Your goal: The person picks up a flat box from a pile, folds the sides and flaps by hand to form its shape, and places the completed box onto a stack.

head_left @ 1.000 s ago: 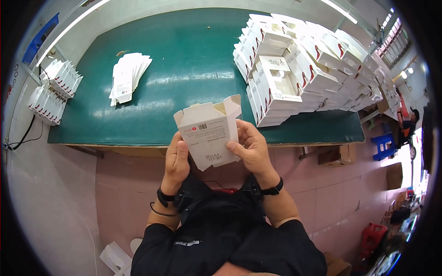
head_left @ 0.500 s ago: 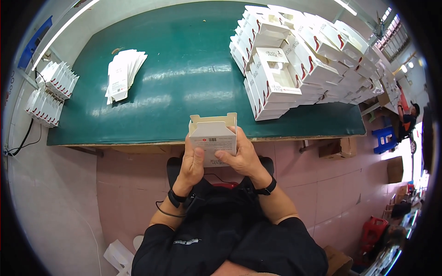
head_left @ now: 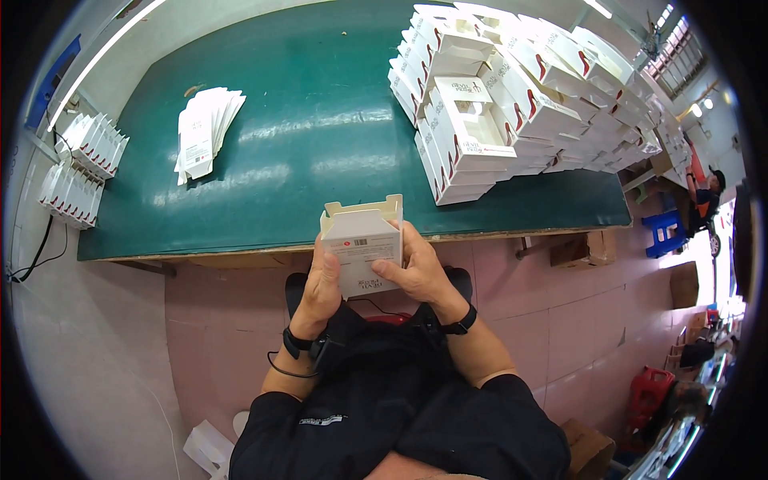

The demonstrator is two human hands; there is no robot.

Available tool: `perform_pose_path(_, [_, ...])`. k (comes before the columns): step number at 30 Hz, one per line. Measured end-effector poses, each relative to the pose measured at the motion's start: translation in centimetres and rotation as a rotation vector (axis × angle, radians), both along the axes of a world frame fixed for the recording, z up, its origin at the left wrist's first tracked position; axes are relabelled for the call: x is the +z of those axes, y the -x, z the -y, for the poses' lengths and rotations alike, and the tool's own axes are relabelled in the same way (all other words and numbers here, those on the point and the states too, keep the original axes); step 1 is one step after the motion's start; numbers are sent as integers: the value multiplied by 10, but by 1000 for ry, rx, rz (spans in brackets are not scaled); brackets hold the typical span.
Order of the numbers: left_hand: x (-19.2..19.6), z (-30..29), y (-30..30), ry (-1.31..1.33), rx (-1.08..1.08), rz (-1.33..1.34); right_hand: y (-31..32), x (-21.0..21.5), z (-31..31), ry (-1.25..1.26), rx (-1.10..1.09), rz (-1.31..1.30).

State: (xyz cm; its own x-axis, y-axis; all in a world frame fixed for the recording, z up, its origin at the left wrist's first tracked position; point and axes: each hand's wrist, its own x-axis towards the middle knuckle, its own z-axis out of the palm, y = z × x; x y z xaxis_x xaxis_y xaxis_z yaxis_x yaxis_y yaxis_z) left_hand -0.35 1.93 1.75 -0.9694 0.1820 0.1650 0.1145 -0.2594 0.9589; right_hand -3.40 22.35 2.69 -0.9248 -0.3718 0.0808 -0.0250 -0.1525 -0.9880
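Note:
Between my two hands I hold a white carton [head_left: 362,260], in front of the table's near edge. Its top end stands open with flaps up, and print shows on the face toward me. My left hand [head_left: 322,282] grips its left side, thumb on the printed face. From the right side my right hand [head_left: 412,268] holds it, its thumb pressed on the same face. The fingers behind the carton are hidden. Flat white cartons [head_left: 208,132] lie fanned in a small pile on the green table [head_left: 304,104], at the left.
Folded white cartons are stacked high [head_left: 472,148] on the table's right. More cartons [head_left: 76,188] stand at the far left. Brown boxes [head_left: 588,248] and a blue stool [head_left: 664,234] are on the floor at right. A person [head_left: 706,196] is beyond them.
Both hands and the carton have shifted slightly left. The carton is tilted a little more, showing more of its printed face. My grip stays the same.

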Motion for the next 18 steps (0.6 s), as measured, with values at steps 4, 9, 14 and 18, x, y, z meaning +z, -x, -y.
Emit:
perform_pose_path(4, [-3, 0, -2, -13, 4, 23, -1, -3, 0, 3, 22, -7])
perform_pose_path(9, [-3, -9, -3, 25, 73, -32, -1, 10, -8, -250, 62, -170])
perform_pose_path(14, [-8, -18, -3, 0, 82, -28, -1, 10, -4, 29, -79, -106])
perform_pose_path(18, [-9, -19, -1, -22, 71, 9, -3, 12, -6, -6, -105, -139])
